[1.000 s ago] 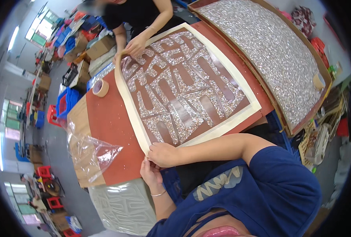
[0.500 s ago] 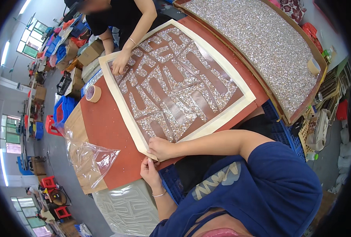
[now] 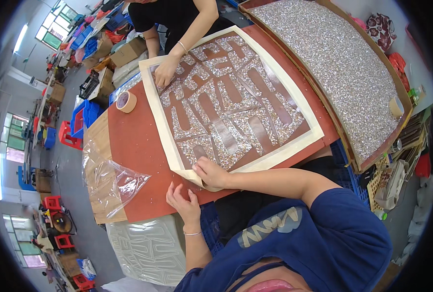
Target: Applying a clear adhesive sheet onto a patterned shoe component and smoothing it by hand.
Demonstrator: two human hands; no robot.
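A glitter-patterned sheet (image 3: 243, 124) with a wide cream tape border (image 3: 313, 127) lies over a red-brown board (image 3: 133, 192). My right hand (image 3: 210, 174) is closed on the sheet's near edge by the near left corner, where the border curls up off the board. Just left of and below that corner, my left hand (image 3: 184, 202) hovers with fingers apart, holding nothing. Across the table, a co-worker's hand (image 3: 167, 70) presses at the sheet's far left corner; what its fingertips hold, if anything, is hidden.
A tape roll (image 3: 126, 102) sits on the board's left side. Crumpled clear film (image 3: 124, 187) lies over a wooden panel (image 3: 97, 146). At the right stands a large tray (image 3: 318, 63) of glitter flakes, with another tape roll (image 3: 396, 107) on its rim. Below left is an embossed pale sheet (image 3: 148, 250).
My left hand has let go of the near left corner and drawn down and left, its fingers opening. The right hand has shifted slightly along the edge, and the border there now curls up.
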